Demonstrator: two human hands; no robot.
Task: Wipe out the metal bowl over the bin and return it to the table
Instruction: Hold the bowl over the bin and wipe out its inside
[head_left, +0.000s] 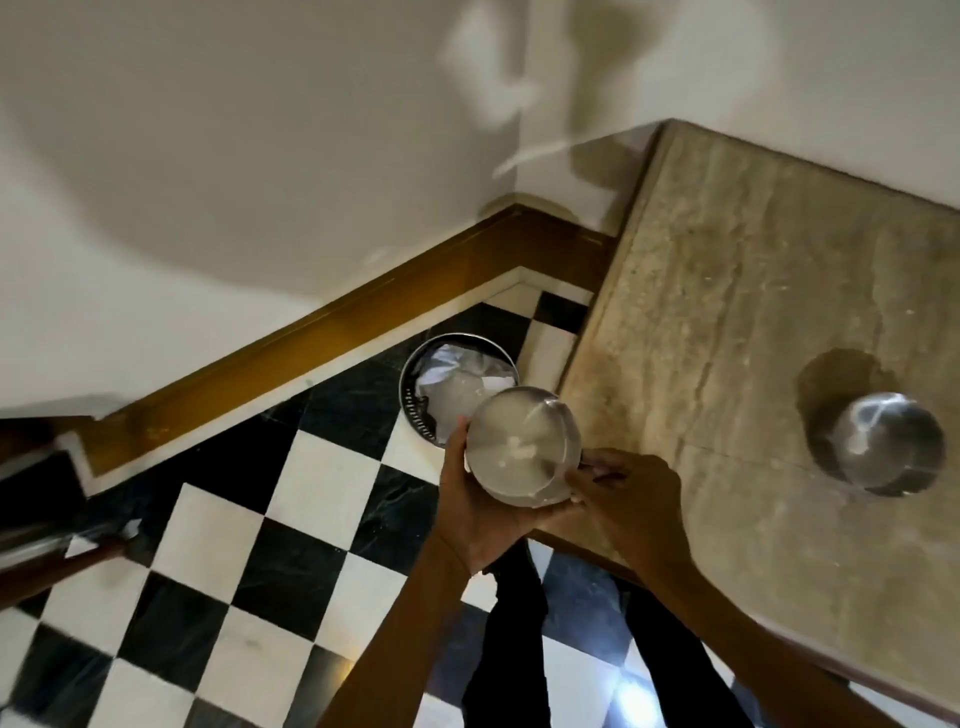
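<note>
I have the metal bowl (522, 447) cupped from beneath in my left hand (475, 512), fingers closed around its wall. My right hand (631, 501) pinches its near rim. The bin (415, 387) sits on the floor just beyond; the table (753, 291) lies right of my hands.

floor (218, 545): black-white checker | wall (208, 156): cream | skirting (311, 338): brown wood
</note>
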